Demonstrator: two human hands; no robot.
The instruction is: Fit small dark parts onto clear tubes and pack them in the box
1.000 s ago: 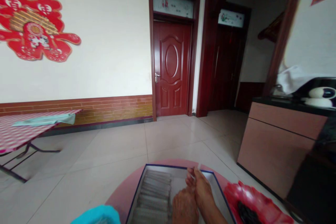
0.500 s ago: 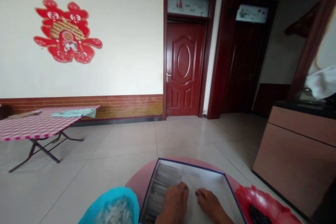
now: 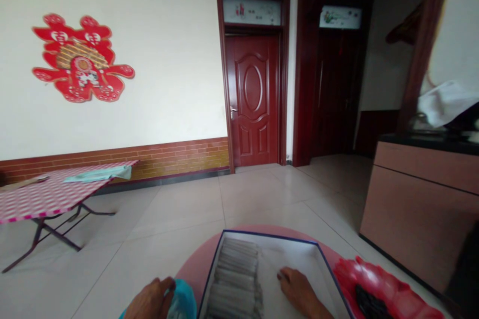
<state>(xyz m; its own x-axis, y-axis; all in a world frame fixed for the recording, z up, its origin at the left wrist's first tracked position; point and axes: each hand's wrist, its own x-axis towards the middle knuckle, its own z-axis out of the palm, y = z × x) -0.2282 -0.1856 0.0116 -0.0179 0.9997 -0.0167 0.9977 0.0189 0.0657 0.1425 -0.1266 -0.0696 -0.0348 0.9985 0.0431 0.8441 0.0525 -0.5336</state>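
A shallow white box with a blue rim lies in front of me. Along its left side are packed rows of thin greyish sticks, too blurred to name. My right hand rests inside the box over its bare right part, thumb and fingers drawn together; anything between them is hidden. My left hand is over the turquoise basin left of the box, its fingers bent together, and I cannot make out what they hold. Some pale pieces show in the basin, partly covered by that hand.
Under the box is a round pink tabletop. To its right sits a red scalloped dish with dark items in it. A checked folding table stands left, a brown cabinet right.
My left hand has moved left from the sticks in the box to the basin, uncovering the rows. My right hand has stayed in almost the same place. The view has turned slightly right.
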